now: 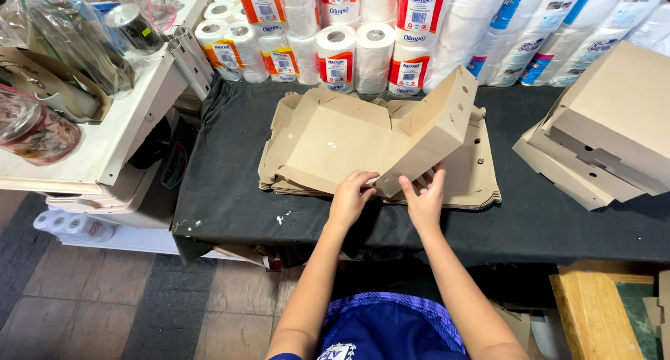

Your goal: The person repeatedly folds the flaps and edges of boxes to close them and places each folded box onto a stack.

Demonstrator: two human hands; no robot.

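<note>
A half-folded brown cardboard box [363, 140] lies on top of a pile of flat box blanks [481, 178] on a table covered in black cloth [223, 178]. One side flap of the box stands up and tilts to the right. My left hand [349, 196] presses on the near edge of the box, fingers curled over it. My right hand [424, 198] touches the lower corner of the raised flap from underneath, fingers spread against the cardboard.
A stack of folded boxes [607, 130] sits at the right of the table. Wrapped paper rolls [349, 46] line the back. A white shelf [105, 137] with jars and bags stands at the left. A wooden board [593, 311] lies at the lower right.
</note>
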